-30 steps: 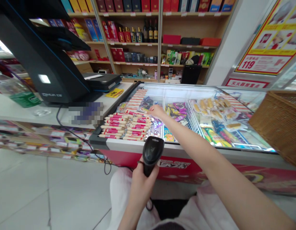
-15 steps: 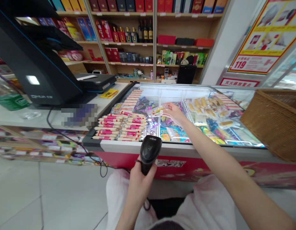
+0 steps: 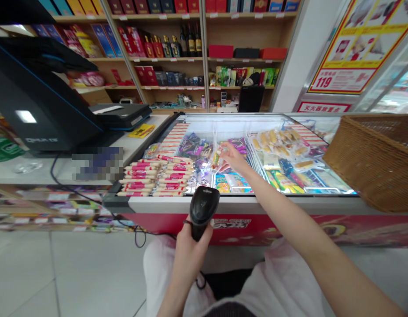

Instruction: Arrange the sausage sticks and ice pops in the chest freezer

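Observation:
My left hand [image 3: 193, 240] is wrapped round the handle of a black barcode scanner [image 3: 204, 206], whose head points forward at the freezer's front edge. Over the glass-topped freezer [image 3: 177, 205], my right hand [image 3: 233, 158] pinches a small clear-wrapped snack packet [image 3: 216, 158] by its right side. The packet is tilted, with colourful print on its wrapper. To its left, wrapped sausages [image 3: 172, 177] with red labels lie in rows on the freezer. Colourful frozen packs [image 3: 195, 145] show beneath the packet.
A wicker basket [image 3: 365, 163] stands on the freezer's right end. Wrapped yellowish snacks [image 3: 278, 141] lie left of it. At the left, a dark checkout machine [image 3: 58, 101] stands on the counter [image 3: 52, 176], with a cable [image 3: 88, 198] hanging down. Shelves with bottles and boxes line the back.
My right hand has turned the packet from nearly level to a steeper tilt and drawn it slightly nearer. The scanner stays in my left hand. The whole view has shifted a little.

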`<state>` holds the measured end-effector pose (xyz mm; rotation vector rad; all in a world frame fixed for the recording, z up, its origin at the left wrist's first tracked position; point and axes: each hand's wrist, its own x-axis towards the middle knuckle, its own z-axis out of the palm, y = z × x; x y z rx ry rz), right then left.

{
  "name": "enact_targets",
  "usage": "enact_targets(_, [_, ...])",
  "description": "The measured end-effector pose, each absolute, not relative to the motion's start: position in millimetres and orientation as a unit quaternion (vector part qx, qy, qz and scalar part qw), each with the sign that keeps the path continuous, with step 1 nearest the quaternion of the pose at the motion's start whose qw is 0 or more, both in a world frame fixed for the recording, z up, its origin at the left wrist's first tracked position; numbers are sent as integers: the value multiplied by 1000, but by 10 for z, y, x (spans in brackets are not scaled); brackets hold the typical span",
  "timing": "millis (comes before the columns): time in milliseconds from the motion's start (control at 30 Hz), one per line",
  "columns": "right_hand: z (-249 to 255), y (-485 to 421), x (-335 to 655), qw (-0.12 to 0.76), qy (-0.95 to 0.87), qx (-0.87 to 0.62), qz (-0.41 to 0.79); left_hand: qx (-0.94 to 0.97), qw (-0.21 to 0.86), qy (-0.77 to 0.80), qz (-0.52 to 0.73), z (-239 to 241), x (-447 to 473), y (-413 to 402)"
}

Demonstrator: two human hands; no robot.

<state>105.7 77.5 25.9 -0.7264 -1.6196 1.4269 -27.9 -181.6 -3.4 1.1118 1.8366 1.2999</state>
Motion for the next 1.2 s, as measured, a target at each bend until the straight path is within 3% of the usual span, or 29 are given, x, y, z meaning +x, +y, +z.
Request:
enact_targets(400, [289, 710, 1037, 431, -703, -310, 473, 420, 327, 697, 481, -20, -245, -1772])
enact_targets(933, [216, 781, 1028, 430, -725, -303, 445, 425, 321, 708, 464, 47, -227, -1770])
enact_targets(1067, [215, 779, 1029, 463, -703, -316, 437, 423, 325, 708, 463, 27, -237, -1788])
enact_targets(1200, [275, 777, 1172, 537, -706, -333, 320, 423, 319, 699, 480, 40, -255, -1811])
